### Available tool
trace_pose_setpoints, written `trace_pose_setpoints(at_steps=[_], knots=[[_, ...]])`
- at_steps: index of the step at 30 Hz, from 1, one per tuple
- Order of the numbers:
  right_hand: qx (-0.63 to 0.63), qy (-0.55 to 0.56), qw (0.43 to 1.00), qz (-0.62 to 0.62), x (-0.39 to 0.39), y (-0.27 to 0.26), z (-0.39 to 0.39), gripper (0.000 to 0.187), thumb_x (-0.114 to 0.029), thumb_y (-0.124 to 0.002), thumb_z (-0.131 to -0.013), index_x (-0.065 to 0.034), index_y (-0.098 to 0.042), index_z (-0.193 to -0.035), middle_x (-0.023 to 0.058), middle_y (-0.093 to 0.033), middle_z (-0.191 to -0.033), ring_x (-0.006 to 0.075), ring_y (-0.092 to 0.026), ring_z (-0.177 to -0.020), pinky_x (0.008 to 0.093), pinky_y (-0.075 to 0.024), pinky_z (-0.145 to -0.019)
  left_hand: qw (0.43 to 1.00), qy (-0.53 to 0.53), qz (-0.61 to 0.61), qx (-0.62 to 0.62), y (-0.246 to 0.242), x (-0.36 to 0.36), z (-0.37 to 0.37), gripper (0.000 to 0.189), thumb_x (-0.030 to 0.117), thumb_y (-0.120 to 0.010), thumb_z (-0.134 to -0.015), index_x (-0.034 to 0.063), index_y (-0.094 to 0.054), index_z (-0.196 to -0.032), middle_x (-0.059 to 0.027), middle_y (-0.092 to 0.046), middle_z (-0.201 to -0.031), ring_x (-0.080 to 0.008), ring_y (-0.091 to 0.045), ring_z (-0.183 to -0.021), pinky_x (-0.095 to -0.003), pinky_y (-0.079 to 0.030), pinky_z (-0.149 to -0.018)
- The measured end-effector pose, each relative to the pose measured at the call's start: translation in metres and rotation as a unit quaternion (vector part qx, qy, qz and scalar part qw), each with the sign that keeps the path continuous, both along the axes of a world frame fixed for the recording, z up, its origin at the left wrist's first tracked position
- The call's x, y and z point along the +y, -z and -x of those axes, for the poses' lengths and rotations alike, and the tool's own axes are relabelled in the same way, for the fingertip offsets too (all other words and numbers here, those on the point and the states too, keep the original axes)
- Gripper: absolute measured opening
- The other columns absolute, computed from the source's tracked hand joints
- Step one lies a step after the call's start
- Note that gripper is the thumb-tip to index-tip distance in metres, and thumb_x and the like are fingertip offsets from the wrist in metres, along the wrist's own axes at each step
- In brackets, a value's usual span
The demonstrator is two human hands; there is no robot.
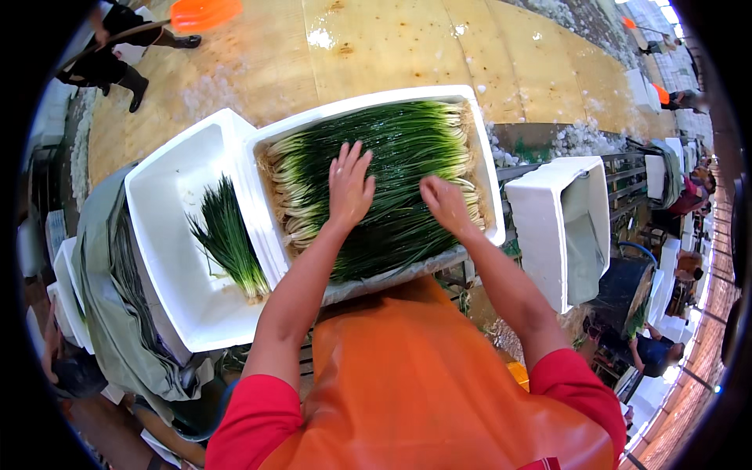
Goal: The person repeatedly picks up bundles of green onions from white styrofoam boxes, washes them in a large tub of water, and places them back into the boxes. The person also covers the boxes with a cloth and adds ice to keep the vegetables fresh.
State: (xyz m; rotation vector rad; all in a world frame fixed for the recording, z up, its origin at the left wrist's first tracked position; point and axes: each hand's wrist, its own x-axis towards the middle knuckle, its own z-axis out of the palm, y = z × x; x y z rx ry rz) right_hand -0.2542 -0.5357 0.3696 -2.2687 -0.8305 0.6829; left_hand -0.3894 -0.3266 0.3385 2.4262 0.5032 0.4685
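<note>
A white foam box [492, 176] before me holds a thick layer of green onions [388, 158], their white bulbs and roots lined up along both sides and their green leaves across the middle. My left hand [351, 185] lies on the leaves left of the middle, fingers spread and pointing away from me. Over the right part of the onions is my right hand [443, 202], its fingers curled; whether they grip any leaves I cannot tell. A second white foam box [176, 205] adjoins on the left, with one small bunch of green onions [232, 235] inside.
Another foam box [534, 200] stands tilted at the right, a grey-green cloth in it. Grey-green sheeting [106, 282] hangs at the left. Beyond the boxes lies a wet wooden floor [399, 47] with ice bits, where a person in black boots holds an orange shovel [205, 13].
</note>
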Motion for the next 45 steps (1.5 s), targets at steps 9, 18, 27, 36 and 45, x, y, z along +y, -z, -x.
trace_pose_setpoints(at_steps=[9, 18, 27, 36, 45], knots=[[-0.242, 0.002, 0.97, 0.011, -0.009, 0.051, 0.06, 0.013, -0.023, -0.07, -0.089, -0.0101, -0.069, -0.09, 0.0107, -0.062, -0.09, 0.0339, -0.061, -0.092, 0.0467, -0.051, -0.076, 0.998, -0.037, 0.052, -0.008, -0.024, -0.002, 0.219, 0.044, 0.0, -0.061, -0.087, 0.0006, -0.058, -0.131, -0.021, -0.053, -0.144, -0.0433, -0.04, -0.143, -0.0504, -0.034, -0.117], [-0.038, 0.118, 0.984, -0.131, -0.049, 0.002, 0.088, 0.02, -0.02, -0.067, -0.094, -0.0006, -0.068, -0.092, 0.0095, -0.066, -0.088, 0.0219, -0.065, -0.081, 0.0348, -0.0506, -0.073, 0.995, -0.082, -0.012, 0.062, -0.011, -0.001, 0.324, 0.046, 0.004, -0.061, -0.088, 0.0028, -0.055, -0.134, -0.0195, -0.043, -0.153, -0.0421, -0.037, -0.145, -0.0501, -0.032, -0.118], [0.444, 0.424, 0.708, -0.35, -0.326, 0.119, 0.254, 0.013, -0.021, -0.062, -0.102, -0.013, -0.059, -0.092, -0.0007, -0.057, -0.079, 0.0157, -0.056, -0.075, 0.0352, -0.05, -0.075, 0.99, -0.039, -0.13, 0.038, 0.011, -0.016, 0.325, 0.044, 0.01, -0.047, -0.099, -0.003, -0.046, -0.141, -0.0281, -0.033, -0.158, -0.0469, -0.046, -0.136, -0.0485, -0.046, -0.107], [0.587, 0.339, 0.735, -0.019, -0.325, 0.131, 0.357, 0.027, -0.022, -0.057, -0.102, -0.0057, -0.055, -0.124, 0.008, -0.066, -0.106, 0.0206, -0.063, -0.086, 0.035, -0.0534, -0.074, 0.968, -0.197, 0.148, -0.045, 0.018, 0.028, 0.362, 0.053, 0.012, -0.069, -0.088, 0.0019, -0.051, -0.136, -0.0226, -0.047, -0.15, -0.0399, -0.05, -0.134, -0.0443, -0.043, -0.109], [0.487, 0.053, 0.863, -0.126, 0.07, -0.046, 0.35, 0.03, -0.014, -0.055, -0.103, -0.0007, -0.059, -0.13, 0.0109, -0.068, -0.121, 0.0181, -0.065, -0.109, 0.0337, -0.0536, -0.094, 0.816, -0.233, 0.308, 0.43, 0.144, 0.165, 0.446, 0.089, 0.037, -0.088, -0.073, -0.008, -0.039, -0.132, -0.0324, -0.067, -0.112, -0.046, -0.067, -0.106, -0.0464, -0.055, -0.09]])
